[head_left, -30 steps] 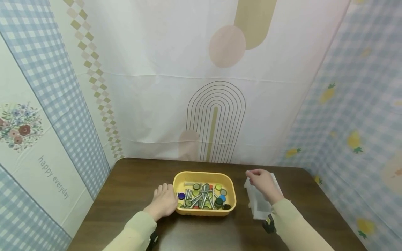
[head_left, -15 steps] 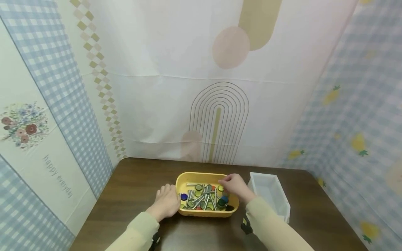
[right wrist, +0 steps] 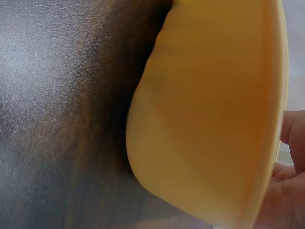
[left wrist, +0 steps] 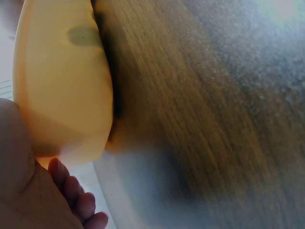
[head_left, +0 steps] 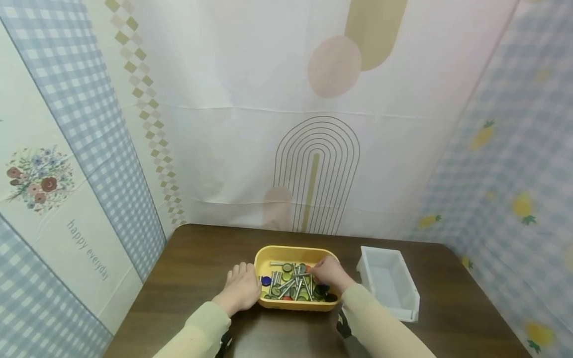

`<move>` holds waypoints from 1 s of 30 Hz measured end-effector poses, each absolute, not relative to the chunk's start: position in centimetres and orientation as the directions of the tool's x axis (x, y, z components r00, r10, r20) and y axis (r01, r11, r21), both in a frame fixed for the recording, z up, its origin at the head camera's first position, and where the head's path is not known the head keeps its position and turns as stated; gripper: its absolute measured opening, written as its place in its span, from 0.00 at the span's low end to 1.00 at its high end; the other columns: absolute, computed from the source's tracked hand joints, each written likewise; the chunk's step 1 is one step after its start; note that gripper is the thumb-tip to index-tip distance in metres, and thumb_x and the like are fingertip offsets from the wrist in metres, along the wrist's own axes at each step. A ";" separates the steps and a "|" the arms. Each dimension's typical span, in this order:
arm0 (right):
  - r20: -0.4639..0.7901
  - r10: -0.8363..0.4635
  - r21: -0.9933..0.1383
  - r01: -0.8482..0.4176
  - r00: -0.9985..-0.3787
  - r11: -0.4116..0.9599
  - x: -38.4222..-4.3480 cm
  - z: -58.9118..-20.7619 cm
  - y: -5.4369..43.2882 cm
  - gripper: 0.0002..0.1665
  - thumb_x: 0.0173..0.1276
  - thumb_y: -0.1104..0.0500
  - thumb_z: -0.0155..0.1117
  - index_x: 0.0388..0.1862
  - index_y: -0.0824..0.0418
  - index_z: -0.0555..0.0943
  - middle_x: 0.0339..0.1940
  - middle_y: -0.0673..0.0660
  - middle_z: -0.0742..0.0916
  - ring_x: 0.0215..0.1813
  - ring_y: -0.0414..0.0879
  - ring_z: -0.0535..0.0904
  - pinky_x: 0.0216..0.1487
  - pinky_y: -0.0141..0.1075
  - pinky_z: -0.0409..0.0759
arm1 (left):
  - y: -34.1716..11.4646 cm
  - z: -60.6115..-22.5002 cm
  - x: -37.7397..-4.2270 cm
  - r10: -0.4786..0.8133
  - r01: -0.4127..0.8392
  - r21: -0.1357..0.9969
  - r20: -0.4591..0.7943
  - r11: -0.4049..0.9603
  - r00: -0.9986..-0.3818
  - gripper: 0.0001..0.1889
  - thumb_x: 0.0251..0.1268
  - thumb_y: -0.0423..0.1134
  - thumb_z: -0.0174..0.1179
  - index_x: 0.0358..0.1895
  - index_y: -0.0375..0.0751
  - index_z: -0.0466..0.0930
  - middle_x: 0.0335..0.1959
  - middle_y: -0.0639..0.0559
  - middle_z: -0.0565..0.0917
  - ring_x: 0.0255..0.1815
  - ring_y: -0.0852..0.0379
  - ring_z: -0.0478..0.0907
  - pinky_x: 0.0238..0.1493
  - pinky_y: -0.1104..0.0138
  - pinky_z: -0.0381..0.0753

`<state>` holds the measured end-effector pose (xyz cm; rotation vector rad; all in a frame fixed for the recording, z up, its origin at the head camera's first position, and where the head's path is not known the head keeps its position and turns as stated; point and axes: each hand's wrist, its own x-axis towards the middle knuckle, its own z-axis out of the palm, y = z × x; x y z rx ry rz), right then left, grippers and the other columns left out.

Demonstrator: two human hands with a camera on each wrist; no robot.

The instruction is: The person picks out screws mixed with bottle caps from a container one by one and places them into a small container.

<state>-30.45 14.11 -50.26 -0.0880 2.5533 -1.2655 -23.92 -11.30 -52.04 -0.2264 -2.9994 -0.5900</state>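
Observation:
A yellow plastic basin (head_left: 293,307) holds silver screws (head_left: 286,284) and round bottle caps in green, yellow, red and blue, such as a dark blue cap (head_left: 266,281). My left hand (head_left: 241,289) holds the basin's left end. In the left wrist view its fingers (left wrist: 71,188) curl against the outer wall, while the thumb tip is hidden over the rim. Inside the basin's right half, my right hand (head_left: 330,272) reaches down among the pieces. The right wrist view shows part of its fingers (right wrist: 290,129) behind the rim; the fingertips and anything between them are hidden.
An open white translucent box (head_left: 390,278) stands on the brown wooden table (head_left: 210,243), right of the basin and beside my right forearm. Patterned cloth (head_left: 224,149) hangs behind the table and on both sides.
My right hand has moved left from above the white box and down into the yellow basin. The left hand stays at the basin's left end. The head view has shifted slightly.

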 end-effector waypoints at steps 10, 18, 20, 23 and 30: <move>-0.200 -0.094 -0.779 0.100 -0.975 0.620 -30.0 -50.9 13.1 0.30 0.60 0.68 0.63 0.04 0.53 0.62 0.05 0.48 0.68 0.11 0.40 0.62 0.16 0.32 0.60 | -11.6 -52.3 -23.7 0.126 0.155 0.374 0.102 0.915 -0.987 0.10 0.65 0.39 0.50 0.37 0.34 0.66 0.31 0.46 0.62 0.35 0.47 0.59 0.40 0.53 0.61; -0.111 -0.127 -0.716 -0.009 -0.986 0.698 -29.9 -51.1 13.0 0.31 0.61 0.68 0.64 0.04 0.53 0.61 0.04 0.45 0.65 0.10 0.38 0.59 0.14 0.31 0.58 | -11.4 -52.1 -23.8 0.132 0.156 0.370 0.091 0.916 -0.987 0.09 0.66 0.40 0.49 0.36 0.35 0.65 0.31 0.46 0.62 0.35 0.47 0.59 0.40 0.54 0.61; -0.104 -0.124 -0.711 -0.013 -0.987 0.703 -29.9 -51.2 12.9 0.31 0.60 0.68 0.64 0.04 0.53 0.60 0.05 0.45 0.63 0.10 0.38 0.57 0.14 0.31 0.58 | -11.4 -52.0 -23.8 0.132 0.159 0.368 0.097 0.916 -0.986 0.10 0.65 0.40 0.50 0.36 0.35 0.66 0.31 0.46 0.62 0.35 0.47 0.60 0.40 0.54 0.61; -0.102 -0.112 -0.709 -0.007 -0.988 0.706 -30.0 -51.3 12.9 0.31 0.59 0.69 0.64 0.05 0.53 0.60 0.05 0.45 0.62 0.10 0.38 0.56 0.15 0.31 0.58 | -11.3 -52.1 -23.8 0.133 0.166 0.365 0.114 0.916 -0.985 0.10 0.65 0.40 0.50 0.36 0.35 0.66 0.31 0.46 0.62 0.35 0.46 0.60 0.40 0.53 0.61; -0.093 -0.100 -0.701 -0.007 -0.991 0.713 -29.9 -51.3 12.6 0.30 0.57 0.70 0.63 0.05 0.53 0.60 0.06 0.45 0.62 0.11 0.39 0.57 0.15 0.31 0.59 | -11.4 -52.1 -23.7 0.128 0.164 0.367 0.121 0.916 -0.984 0.10 0.64 0.39 0.50 0.36 0.34 0.66 0.30 0.46 0.61 0.35 0.46 0.59 0.40 0.53 0.61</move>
